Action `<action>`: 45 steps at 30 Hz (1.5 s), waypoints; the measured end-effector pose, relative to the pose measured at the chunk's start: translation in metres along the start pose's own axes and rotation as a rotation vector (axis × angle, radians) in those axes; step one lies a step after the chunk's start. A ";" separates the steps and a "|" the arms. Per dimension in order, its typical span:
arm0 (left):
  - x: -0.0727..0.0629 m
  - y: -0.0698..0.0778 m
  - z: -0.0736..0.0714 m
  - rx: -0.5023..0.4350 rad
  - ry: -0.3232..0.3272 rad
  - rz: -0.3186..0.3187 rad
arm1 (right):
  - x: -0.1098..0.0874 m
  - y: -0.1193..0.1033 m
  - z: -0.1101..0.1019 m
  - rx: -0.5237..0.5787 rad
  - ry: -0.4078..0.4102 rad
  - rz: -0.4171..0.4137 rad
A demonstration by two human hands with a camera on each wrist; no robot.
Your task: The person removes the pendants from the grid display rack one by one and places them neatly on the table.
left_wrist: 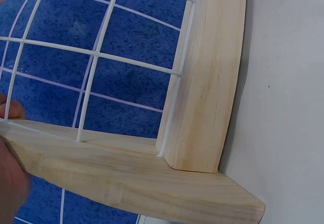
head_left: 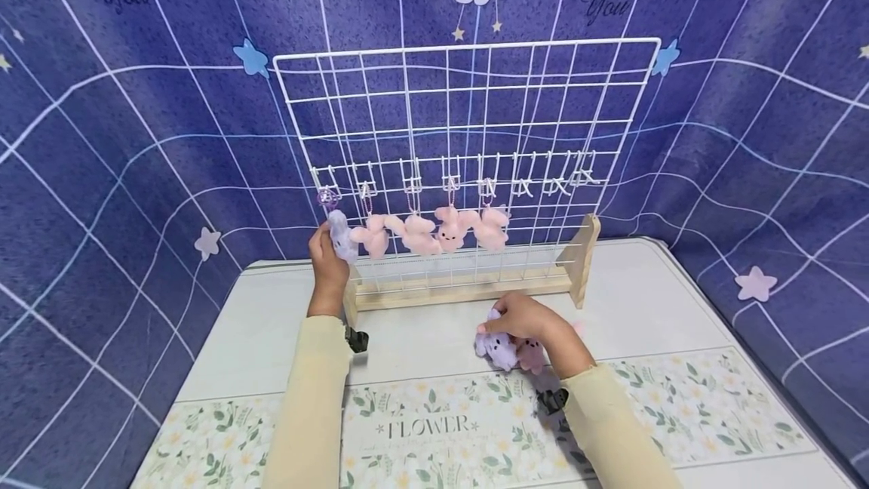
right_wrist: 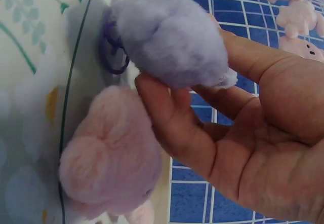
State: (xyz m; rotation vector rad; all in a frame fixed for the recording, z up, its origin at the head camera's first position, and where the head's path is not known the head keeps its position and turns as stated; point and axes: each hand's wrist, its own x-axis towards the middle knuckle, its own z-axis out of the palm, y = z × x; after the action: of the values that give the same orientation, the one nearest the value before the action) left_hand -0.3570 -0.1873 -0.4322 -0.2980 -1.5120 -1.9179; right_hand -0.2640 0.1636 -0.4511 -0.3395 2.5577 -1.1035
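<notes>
Hanging row: a white wire grid rack (head_left: 448, 128) carries on its white wire hooks (head_left: 558, 186) one fluffy lilac plush toy (head_left: 342, 238) at the left end, then four pale pink plush toys (head_left: 452, 229) close together
Left grip (head_left: 330, 266): against the left side of the hanging lilac toy; how far its fingers close round it, I cannot tell
Right grip (head_left: 526, 315): fingers and thumb curled round a fluffy purple plush toy (head_left: 501, 352) with a dark purple ring (right_wrist: 120, 72), low in front of the rack
Beside it: a fluffy pink plush toy (right_wrist: 109, 153) on the white surface (head_left: 665, 300)
Edges: the surface runs past the rack to its right edge; a floral-printed band (head_left: 720, 398) crosses the front
In the way: a pale wooden base (head_left: 468, 292), low along the rack's foot
Around: a dark blue, star-printed backdrop (head_left: 122, 172) behind and at both sides
</notes>
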 end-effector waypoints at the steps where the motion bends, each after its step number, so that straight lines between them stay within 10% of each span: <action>1: 0.002 -0.006 -0.002 -0.001 0.001 0.007 | 0.000 0.001 0.000 0.011 0.004 0.004; 5: 0.008 -0.028 -0.009 -0.006 0.014 0.017 | 0.001 0.004 0.001 0.006 0.011 0.030; 18: 0.000 0.004 0.001 -0.016 -0.009 -0.019 | -0.007 -0.004 -0.004 -0.156 0.047 0.118; 35: 0.008 -0.023 -0.009 0.038 0.021 -0.013 | -0.004 -0.001 -0.001 -0.242 0.161 0.113; 45: 0.007 -0.022 -0.007 -0.006 0.019 -0.014 | 0.019 -0.013 -0.002 0.179 0.403 -0.002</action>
State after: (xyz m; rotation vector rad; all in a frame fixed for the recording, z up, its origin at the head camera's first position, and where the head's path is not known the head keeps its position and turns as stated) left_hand -0.3747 -0.1942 -0.4478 -0.2716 -1.5000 -1.9317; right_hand -0.2816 0.1498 -0.4442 -0.0788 2.7622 -1.5216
